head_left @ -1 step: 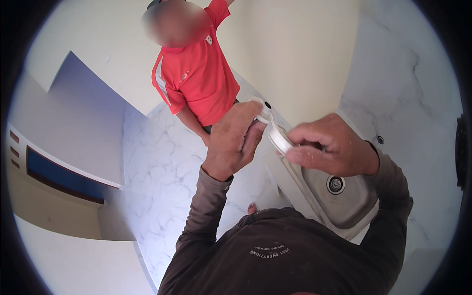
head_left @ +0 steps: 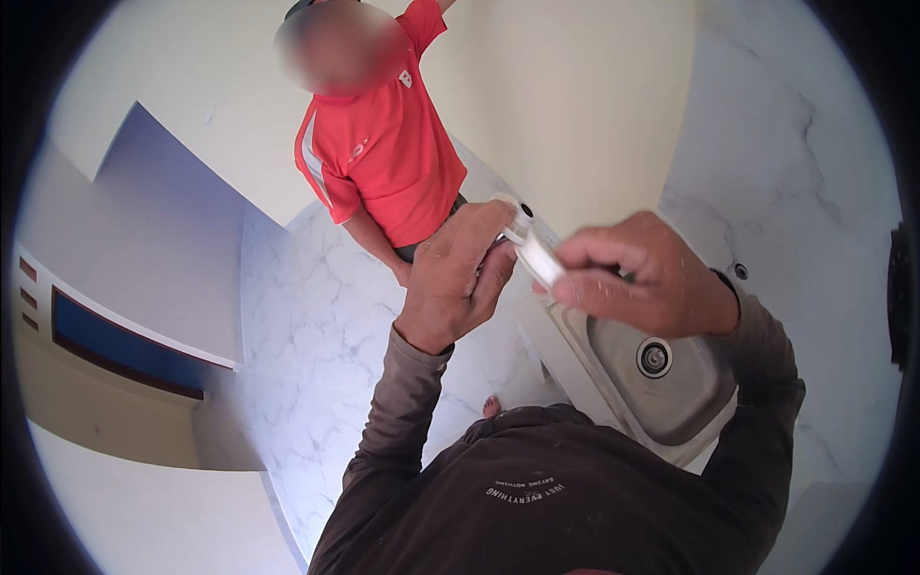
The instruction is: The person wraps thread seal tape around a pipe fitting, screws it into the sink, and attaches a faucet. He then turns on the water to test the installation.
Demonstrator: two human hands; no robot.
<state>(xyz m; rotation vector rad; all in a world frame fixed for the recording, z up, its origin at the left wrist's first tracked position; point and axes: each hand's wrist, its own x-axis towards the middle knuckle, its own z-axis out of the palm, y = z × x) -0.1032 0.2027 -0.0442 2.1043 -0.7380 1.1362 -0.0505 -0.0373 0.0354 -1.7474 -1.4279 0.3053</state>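
Observation:
My left hand (head_left: pixel 450 273) is raised in front of me, its fingers and thumb closed on a small fitting (head_left: pixel 526 210) with a dark round end and a white band around it. Most of the fitting is hidden by the fingers. Close to it on the right, my right hand (head_left: pixel 647 273) pinches a thin white tape spool (head_left: pixel 540 261) between thumb and fingers. The spool's edge is right beside the fitting and is slightly blurred. A strip between the two cannot be made out clearly.
A steel sink (head_left: pixel 623 374) with a round drain (head_left: pixel 655 359) lies below my right hand. Across from me stands a person in a red shirt (head_left: pixel 383 172). Marbled tiles (head_left: pixel 297 383) cover the floor, and a pale wall (head_left: pixel 565 105) rises behind.
My right hand and the tape spool have shifted slightly up and left, with the spool turning a little. My left hand stays almost where it was.

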